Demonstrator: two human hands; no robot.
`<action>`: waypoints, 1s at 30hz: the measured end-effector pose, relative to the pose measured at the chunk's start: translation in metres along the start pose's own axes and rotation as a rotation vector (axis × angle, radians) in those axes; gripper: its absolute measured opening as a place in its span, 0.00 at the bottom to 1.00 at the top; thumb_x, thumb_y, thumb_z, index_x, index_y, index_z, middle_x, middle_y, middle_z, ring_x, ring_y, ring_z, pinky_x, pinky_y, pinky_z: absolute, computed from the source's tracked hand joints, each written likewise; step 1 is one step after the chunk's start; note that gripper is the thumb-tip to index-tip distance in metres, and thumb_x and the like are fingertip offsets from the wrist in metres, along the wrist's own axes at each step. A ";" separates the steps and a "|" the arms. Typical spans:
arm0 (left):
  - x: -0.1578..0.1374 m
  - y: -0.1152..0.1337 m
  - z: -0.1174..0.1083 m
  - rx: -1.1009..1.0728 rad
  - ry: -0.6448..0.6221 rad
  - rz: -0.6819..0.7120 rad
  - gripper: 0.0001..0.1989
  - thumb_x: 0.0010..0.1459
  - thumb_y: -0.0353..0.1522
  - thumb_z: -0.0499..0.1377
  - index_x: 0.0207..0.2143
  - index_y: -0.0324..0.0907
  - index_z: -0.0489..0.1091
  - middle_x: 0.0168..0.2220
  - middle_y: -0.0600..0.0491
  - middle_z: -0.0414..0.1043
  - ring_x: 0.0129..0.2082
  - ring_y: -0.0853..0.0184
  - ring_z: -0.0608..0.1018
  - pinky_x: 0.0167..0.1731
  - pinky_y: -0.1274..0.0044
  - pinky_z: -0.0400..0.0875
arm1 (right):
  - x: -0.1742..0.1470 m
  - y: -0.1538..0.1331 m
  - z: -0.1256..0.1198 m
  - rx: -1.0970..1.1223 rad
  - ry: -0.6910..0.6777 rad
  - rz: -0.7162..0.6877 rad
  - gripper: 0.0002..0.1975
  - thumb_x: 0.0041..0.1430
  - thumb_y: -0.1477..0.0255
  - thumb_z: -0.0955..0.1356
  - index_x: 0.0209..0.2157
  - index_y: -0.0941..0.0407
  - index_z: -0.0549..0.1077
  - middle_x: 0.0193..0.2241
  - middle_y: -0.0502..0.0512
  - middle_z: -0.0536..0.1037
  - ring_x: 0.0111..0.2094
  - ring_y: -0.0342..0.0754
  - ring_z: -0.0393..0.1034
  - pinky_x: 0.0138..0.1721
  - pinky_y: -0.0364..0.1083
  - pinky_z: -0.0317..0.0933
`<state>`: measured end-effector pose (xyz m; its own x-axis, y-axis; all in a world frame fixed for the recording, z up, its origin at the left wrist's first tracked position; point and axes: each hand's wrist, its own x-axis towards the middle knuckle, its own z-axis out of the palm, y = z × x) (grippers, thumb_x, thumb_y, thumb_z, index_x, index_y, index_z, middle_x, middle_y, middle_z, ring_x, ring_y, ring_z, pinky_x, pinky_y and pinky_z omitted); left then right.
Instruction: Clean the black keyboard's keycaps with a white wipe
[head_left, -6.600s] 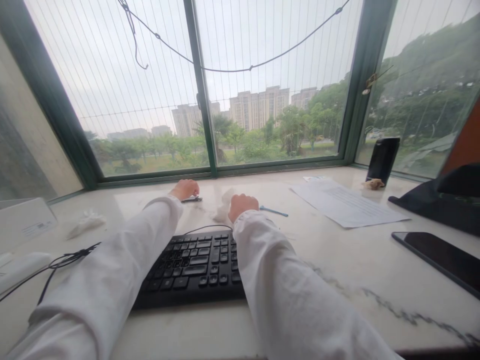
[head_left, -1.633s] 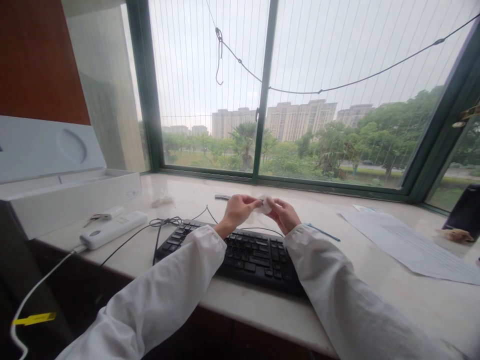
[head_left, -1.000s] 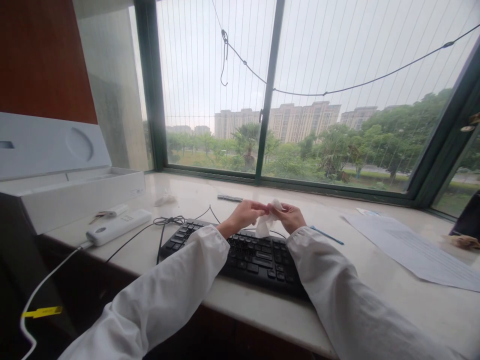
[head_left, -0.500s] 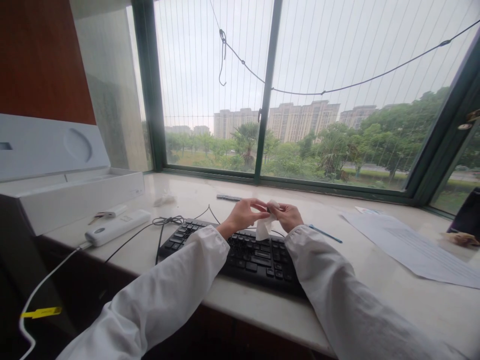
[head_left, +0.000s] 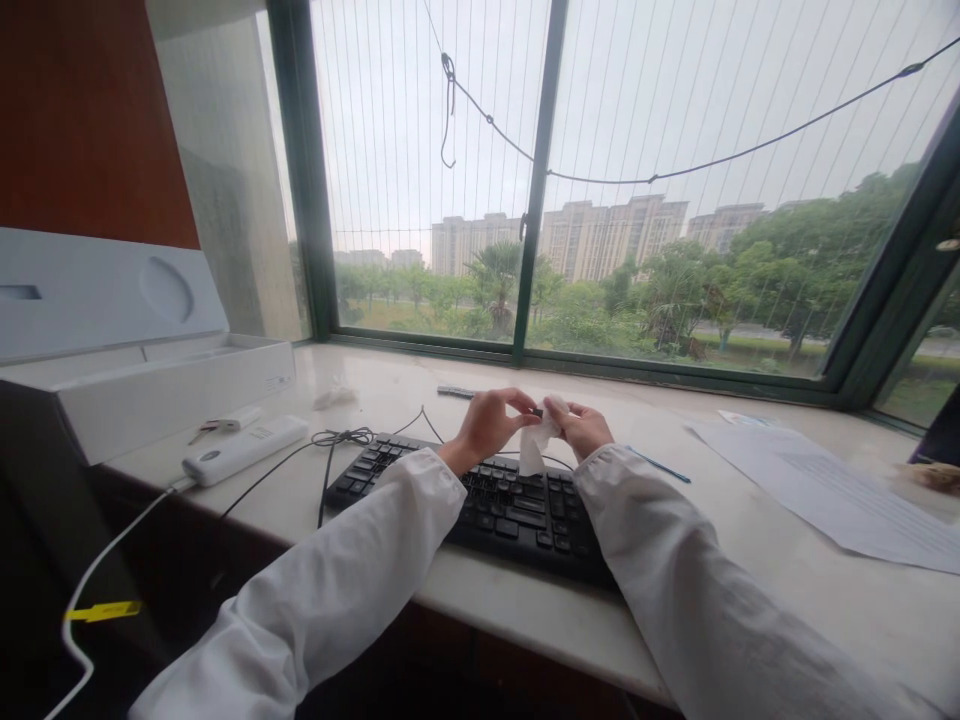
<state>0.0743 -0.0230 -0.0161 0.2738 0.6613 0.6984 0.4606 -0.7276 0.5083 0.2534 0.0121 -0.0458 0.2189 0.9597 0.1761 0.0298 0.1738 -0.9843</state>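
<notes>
Above the black keyboard (head_left: 534, 553), my two hands meet. My left hand (head_left: 489, 426) pinches a small black keycap (head_left: 538, 412) between thumb and fingertips. A white tissue (head_left: 533, 452) is gripped in my right hand (head_left: 586, 432); it touches the keycap's right side, and its loose end hangs down over the keys. Part of the keyboard's middle looks gapped, as if some keycaps are off, though my sleeves and hands cover much of it.
On the left are an open white box (head_left: 176, 385), a white power bank (head_left: 244, 450) with a cable, and a crumpled tissue (head_left: 335, 396). A grey strip (head_left: 455, 392) lies behind my hands. To the right are a blue stick (head_left: 660, 464) and paper sheets (head_left: 817, 490).
The view has shifted slightly. My fingers have moved a little apart, so more of the black keycap shows; both hands keep their hold.
</notes>
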 end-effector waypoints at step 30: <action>0.007 -0.004 -0.019 0.091 -0.162 0.117 0.08 0.51 0.34 0.66 0.36 0.43 0.78 0.36 0.52 0.79 0.38 0.65 0.79 0.44 0.75 0.69 | -0.024 -0.024 0.004 -0.094 -0.321 -0.028 0.20 0.35 0.63 0.79 0.31 0.59 0.78 0.25 0.56 0.80 0.30 0.48 0.75 0.31 0.44 0.65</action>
<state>0.0584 -0.0184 -0.0037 0.4585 0.5992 0.6563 0.4901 -0.7865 0.3757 0.2435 -0.0147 -0.0265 -0.1009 0.9780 0.1823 0.1246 0.1942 -0.9730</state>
